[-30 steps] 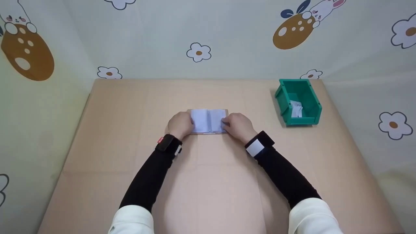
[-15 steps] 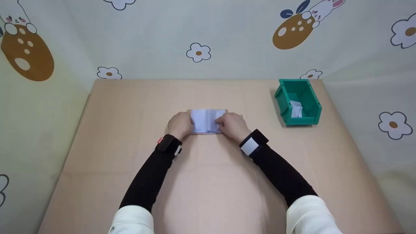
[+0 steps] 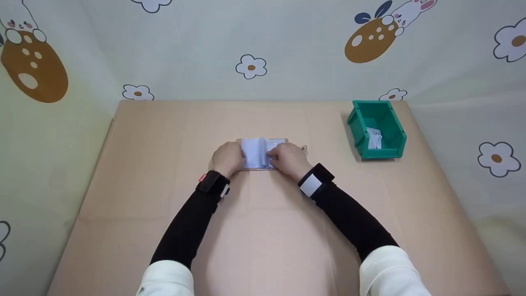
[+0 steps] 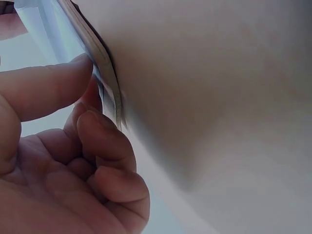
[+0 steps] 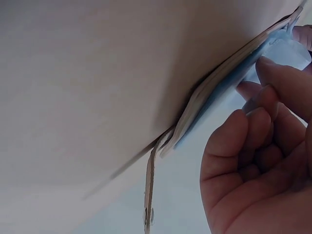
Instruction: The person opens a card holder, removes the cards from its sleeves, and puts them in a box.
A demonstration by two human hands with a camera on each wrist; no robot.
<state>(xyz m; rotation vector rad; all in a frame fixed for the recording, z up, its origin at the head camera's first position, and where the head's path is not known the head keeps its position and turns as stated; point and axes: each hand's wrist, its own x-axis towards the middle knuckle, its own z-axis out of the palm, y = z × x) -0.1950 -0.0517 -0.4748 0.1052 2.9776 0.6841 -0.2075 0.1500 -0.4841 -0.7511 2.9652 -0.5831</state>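
A small card holder [image 3: 251, 153] lies spread on the table in the head view, its clear, bluish sleeves fanned up near the middle and a tan cover showing at the edges. My left hand [image 3: 227, 158] grips its left side, thumb on top of the sleeves and fingers curled by the cover edge [image 4: 108, 73] in the left wrist view. From the right, my right hand [image 3: 291, 159] pinches a raised sleeve [image 5: 288, 52] between thumb and forefinger. Beyond that hand, a strap [image 5: 149, 190] with a snap sticks out from the cover.
At the back right of the tan table [image 3: 172, 131] stands a green bin [image 3: 382, 153] with white papers [image 3: 374, 137] inside. A patterned cloth [image 3: 197, 49] hangs behind the table and along both sides.
My right hand has moved left over the card holder, from its right edge toward the middle, turning sleeves leftward. The strap has come into sight behind it. My left hand stays in place.
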